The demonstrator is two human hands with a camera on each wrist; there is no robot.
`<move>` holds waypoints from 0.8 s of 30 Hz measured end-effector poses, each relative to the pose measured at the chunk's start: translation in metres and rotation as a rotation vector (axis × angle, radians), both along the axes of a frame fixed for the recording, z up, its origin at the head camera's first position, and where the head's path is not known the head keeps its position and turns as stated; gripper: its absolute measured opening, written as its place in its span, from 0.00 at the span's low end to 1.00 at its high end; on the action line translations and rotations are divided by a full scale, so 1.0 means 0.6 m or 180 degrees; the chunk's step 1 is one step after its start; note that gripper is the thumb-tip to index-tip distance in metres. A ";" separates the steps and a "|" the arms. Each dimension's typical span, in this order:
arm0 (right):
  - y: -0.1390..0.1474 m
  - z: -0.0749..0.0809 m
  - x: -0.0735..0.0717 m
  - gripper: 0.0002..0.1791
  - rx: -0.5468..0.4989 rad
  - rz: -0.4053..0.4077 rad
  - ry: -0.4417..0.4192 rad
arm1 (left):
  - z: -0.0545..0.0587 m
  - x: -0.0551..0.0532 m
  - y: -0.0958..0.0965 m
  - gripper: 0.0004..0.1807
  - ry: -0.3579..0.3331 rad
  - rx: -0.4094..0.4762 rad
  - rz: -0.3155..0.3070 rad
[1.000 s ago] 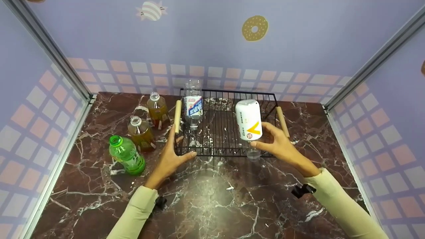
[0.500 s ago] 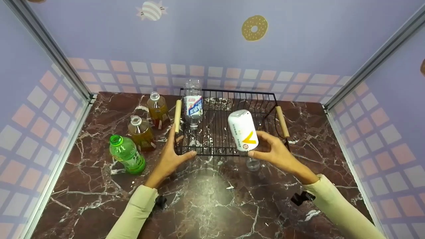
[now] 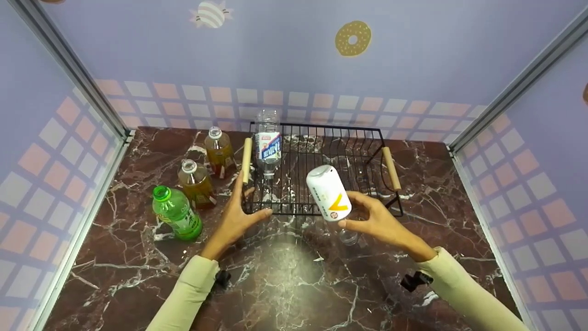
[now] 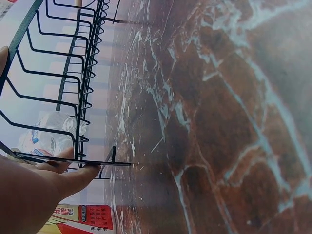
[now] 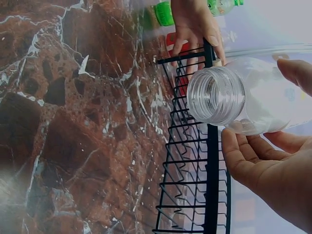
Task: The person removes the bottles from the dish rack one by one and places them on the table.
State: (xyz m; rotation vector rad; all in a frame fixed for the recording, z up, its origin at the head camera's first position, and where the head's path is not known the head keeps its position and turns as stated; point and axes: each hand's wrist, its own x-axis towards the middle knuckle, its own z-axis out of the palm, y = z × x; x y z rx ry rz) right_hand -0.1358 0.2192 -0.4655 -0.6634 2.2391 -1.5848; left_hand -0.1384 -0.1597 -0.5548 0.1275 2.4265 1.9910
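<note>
My right hand (image 3: 374, 219) grips a bottle (image 3: 328, 193) with a white wrapper and a yellow V. It is held upside down and tilted, with its base uppermost. Its clear, uncapped neck (image 5: 214, 95) shows in the right wrist view. Behind it stands a black wire basket (image 5: 211, 170) with a wooden handle (image 3: 391, 168) at each end. Around the basket's front left corner my left hand (image 3: 234, 218) holds on, thumb along the front and fingers at the side bars. Inside the basket, at the left, sits a clear bottle (image 3: 268, 146) with a blue-and-white label, neck down.
Left of the basket two open bottles with amber labels stand in a row, one farther back (image 3: 220, 154) and one nearer (image 3: 197, 184). A green bottle (image 3: 178, 214) stands in front of them. Patterned walls close in the marbled table (image 3: 294, 280) behind and on both sides.
My right hand has brought the white bottle down and left, from over the basket to its front edge, and the bottle tilts more. My left hand stays at the basket corner.
</note>
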 end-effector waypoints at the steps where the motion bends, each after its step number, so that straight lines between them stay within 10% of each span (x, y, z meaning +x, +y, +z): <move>1: -0.001 -0.001 0.001 0.40 0.0009 0.0008 -0.0001 | 0.000 0.000 0.000 0.74 -0.0008 0.0002 -0.0002; 24: -0.009 -0.009 0.027 0.44 0.0238 0.0166 -0.0021 | 0.015 0.003 -0.010 0.70 0.0117 -0.0111 -0.0083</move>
